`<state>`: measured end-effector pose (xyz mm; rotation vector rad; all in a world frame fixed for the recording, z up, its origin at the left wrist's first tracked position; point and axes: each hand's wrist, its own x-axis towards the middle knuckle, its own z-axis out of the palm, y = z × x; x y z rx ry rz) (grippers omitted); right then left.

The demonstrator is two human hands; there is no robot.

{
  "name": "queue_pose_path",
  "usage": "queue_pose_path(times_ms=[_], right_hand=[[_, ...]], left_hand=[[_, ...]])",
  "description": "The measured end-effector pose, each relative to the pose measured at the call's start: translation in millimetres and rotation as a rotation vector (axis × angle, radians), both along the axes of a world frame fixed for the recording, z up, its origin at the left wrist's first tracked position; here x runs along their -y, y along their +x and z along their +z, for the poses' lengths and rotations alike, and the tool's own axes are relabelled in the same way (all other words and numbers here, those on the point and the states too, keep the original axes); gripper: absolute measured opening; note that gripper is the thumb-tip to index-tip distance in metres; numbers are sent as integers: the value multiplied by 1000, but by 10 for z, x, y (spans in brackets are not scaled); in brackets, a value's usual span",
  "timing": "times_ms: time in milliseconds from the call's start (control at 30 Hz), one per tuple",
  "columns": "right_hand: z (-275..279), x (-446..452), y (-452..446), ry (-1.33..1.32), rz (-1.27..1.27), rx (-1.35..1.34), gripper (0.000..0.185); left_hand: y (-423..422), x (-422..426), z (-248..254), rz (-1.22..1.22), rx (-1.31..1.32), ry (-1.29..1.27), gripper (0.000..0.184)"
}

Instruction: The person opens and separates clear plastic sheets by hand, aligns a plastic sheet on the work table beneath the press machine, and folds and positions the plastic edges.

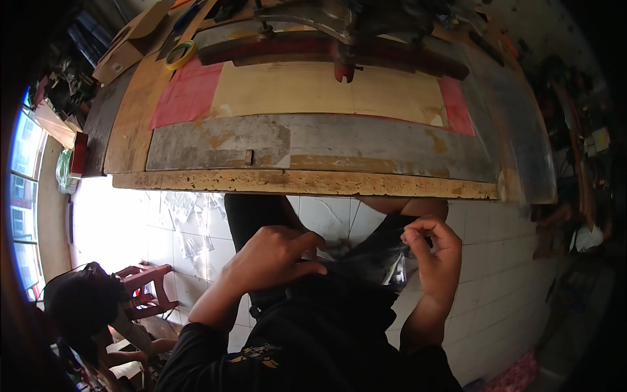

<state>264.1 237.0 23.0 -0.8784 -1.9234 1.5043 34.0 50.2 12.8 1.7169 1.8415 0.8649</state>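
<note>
The left hand (281, 258) is in front of the worktop (300, 183), below its front edge, thumb and forefinger parted beside a clear plastic film (366, 264); whether it grips the film cannot be told. The film spans the gap between the hands, above the lap. The right hand (434, 248) pinches the film's right end between thumb and curled fingers.

On the worktop, a cardboard box (134, 42) lies by the rear left corner, then a yellow tape roll (180, 55). A small block (249, 157) sits near the front edge, left of its middle. A yellow sheet (313, 91) with pink ends lies farther back, under a red bar (281, 51) toward the rear edge. A transparent sheet (532, 150) hangs along the right edge.
</note>
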Motion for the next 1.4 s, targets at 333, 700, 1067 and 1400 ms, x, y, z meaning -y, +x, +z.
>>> queue_pose_path(times_ms=[333, 700, 1067, 1400], right_hand=[[-11, -437, -114, 66, -199, -110, 14], [-220, -1064, -651, 287, -241, 40, 19], [-281, -1047, -638, 249, -263, 12, 19], [-292, -1069, -635, 280, -243, -58, 17]], left_hand=[[-660, 88, 226, 282, 165, 112, 24], [-1148, -275, 138, 475, 450, 286, 43], [-1097, -234, 155, 571, 332, 170, 31], [-1098, -228, 129, 395, 326, 279, 39]])
